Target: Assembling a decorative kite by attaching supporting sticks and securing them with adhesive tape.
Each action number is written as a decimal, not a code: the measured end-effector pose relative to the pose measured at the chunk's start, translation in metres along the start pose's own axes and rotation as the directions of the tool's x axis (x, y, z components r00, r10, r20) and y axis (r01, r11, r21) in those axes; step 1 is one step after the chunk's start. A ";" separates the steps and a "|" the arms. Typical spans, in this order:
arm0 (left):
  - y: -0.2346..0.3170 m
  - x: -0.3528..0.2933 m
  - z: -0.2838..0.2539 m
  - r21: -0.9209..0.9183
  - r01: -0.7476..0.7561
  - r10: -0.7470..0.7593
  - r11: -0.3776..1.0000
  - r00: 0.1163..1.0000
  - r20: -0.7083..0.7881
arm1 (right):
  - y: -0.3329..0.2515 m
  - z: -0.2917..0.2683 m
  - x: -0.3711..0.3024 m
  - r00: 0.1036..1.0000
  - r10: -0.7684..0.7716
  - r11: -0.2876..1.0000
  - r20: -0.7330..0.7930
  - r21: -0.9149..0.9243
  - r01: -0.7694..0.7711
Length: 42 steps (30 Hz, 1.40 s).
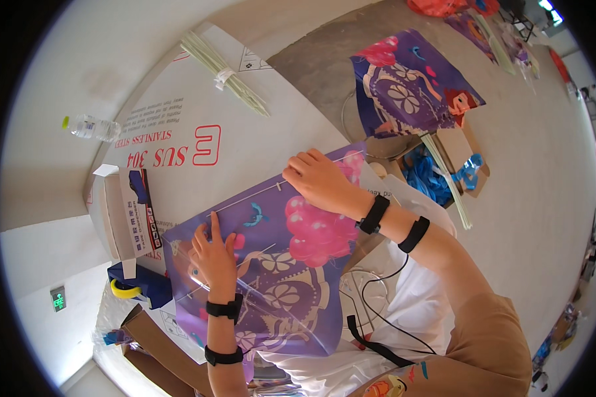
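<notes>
A purple printed plastic sheet (281,291), with pink balloons and a figure in a gown, lies over the near edge of the white board-topped table. Along its far edge runs a thin white rod (248,198), with small clips or tabs on it. My left hand (215,258) rests on the sheet at the left, fingers apart, its index fingertip beside the rod's left end. Farther right, my right hand (321,185) is closed over the sheet's far edge, across the rod's line. Its curled fingers hide what they grip.
On the table stand a tape-dispenser carton (122,212), a blue dispenser with yellow tape (127,290), a clear bottle (93,128) and a bundle of thin pale sticks (222,73). At right are another printed sheet (404,92), an open carton (451,142) and more sticks (453,188).
</notes>
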<state>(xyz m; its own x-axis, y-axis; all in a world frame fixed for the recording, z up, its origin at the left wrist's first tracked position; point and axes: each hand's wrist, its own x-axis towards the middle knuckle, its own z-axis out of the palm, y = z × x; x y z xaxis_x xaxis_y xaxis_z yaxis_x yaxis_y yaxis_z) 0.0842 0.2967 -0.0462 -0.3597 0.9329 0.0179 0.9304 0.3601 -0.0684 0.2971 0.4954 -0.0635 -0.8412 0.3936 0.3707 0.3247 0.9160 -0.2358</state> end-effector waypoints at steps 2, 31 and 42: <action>0.000 -0.002 0.002 -0.028 0.017 -0.018 0.999 0.999 -0.040 | -0.009 -0.004 -0.002 0.998 0.002 1.000 -0.057 -0.022 -0.003; -0.014 -0.014 0.002 0.076 0.120 -0.122 0.990 0.992 0.020 | -0.003 0.007 0.001 0.959 0.275 0.944 0.066 0.171 -0.282; -0.013 -0.014 0.003 0.043 0.141 -0.141 0.989 0.990 -0.004 | -0.002 0.006 0.003 0.961 0.267 0.955 0.075 0.110 -0.274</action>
<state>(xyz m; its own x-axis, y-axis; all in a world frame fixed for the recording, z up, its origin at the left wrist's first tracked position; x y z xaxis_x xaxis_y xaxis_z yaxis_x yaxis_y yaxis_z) 0.0769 0.2787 -0.0488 -0.4868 0.8730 0.0317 0.8666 0.4871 -0.1083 0.2913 0.4944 -0.0669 -0.7541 0.6167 0.2260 0.4930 0.7588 -0.4256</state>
